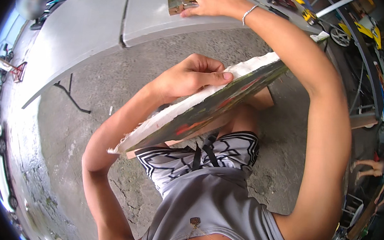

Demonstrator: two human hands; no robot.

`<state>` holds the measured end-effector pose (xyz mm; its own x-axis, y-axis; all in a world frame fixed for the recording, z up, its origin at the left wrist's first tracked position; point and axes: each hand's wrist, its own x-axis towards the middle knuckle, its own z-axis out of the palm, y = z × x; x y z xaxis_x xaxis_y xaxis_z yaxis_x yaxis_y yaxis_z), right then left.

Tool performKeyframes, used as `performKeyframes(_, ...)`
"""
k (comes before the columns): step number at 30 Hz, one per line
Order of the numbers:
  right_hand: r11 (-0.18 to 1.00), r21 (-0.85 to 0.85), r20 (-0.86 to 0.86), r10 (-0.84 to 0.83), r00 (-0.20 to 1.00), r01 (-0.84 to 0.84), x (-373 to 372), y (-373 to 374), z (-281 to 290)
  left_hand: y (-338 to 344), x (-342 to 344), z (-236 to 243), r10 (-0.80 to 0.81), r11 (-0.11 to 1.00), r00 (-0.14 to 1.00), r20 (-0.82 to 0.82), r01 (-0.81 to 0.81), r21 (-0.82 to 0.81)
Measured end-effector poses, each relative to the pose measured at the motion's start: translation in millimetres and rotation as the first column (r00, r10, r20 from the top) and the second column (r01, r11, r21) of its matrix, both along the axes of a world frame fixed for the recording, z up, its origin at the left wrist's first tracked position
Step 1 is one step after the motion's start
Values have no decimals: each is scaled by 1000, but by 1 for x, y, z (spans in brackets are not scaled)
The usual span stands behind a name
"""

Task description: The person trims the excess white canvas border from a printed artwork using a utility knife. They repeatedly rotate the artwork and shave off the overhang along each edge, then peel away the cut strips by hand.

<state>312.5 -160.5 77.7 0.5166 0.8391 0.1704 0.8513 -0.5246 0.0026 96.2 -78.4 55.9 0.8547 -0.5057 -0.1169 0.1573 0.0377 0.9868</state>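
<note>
The canvas [211, 105] is dark green with red patches and a white edge; the tabletop [95, 20] is grey; the shorts [184, 158] are black-and-white patterned.

We see a stretched cloth canvas [202, 109] with a dark, slightly glossy painted face and raw white, frayed fabric edges, gripped by our left hand [191, 76]. Our right hand [216, 2] rests on a small wood-and-metal tool [179, 4] upon the matt, smooth grey plastic folding table [95, 20]. The concrete floor [80, 147] looks rough and cracked.
</note>
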Motion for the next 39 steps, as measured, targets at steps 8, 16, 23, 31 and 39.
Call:
performKeyframes(8, 982, 172, 267, 28, 963, -76, 29, 16, -37, 41, -23, 49, -29, 828, 991, 134, -51, 558)
performKeyframes(16, 954, 254, -267, 228, 936, -159, -50, -28, 72, 70, -114, 73, 46, 588, 907, 418, -362, 723)
performKeyframes(23, 909, 183, -603, 404, 688, -374, -106, -70, 28, 95, -162, 42, 337, 437, 672, 659, -732, 523)
performKeyframes(31, 942, 213, -885, 298, 358, -258, -88, -71, 23, 85, -157, 15, 471, 385, 458, 754, -876, 291)
performKeyframes(39, 956, 170, -886, 255, 388, -240, -75, -70, 20, 72, -153, 7, 385, 234, 253, 887, -957, 171)
